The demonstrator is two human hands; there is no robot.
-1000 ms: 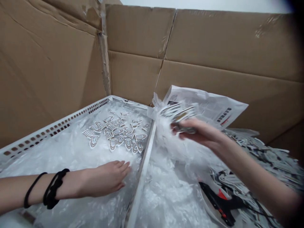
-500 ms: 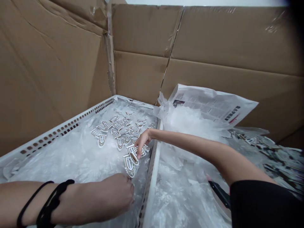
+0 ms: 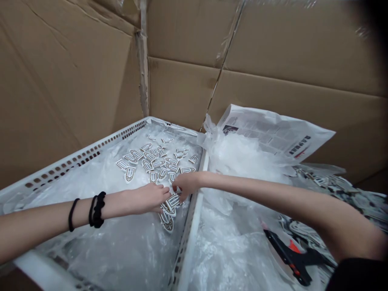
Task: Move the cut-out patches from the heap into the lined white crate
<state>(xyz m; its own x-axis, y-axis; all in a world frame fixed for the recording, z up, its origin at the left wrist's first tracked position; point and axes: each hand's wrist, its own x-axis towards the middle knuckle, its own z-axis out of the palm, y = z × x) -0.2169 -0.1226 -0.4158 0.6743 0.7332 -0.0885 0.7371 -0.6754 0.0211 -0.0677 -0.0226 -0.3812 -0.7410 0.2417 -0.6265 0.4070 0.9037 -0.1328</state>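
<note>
One left hand [image 3: 147, 199] and one right hand [image 3: 188, 184] nearly meet over white pieces [image 3: 166, 222] beside the right crate rim [image 3: 194, 224]; we cannot determine either grip. Plastic film [image 3: 121, 242] spreads leftward.

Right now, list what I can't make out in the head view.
In the head view:
Right hand: its own fingers hide whether it grips the patterned pieces.
Printed sheet: fine print too small to read.
Heaped parts: partly behind the right forearm, also cut off by the right edge.
White basket: near end cut off by the bottom edge.
</note>
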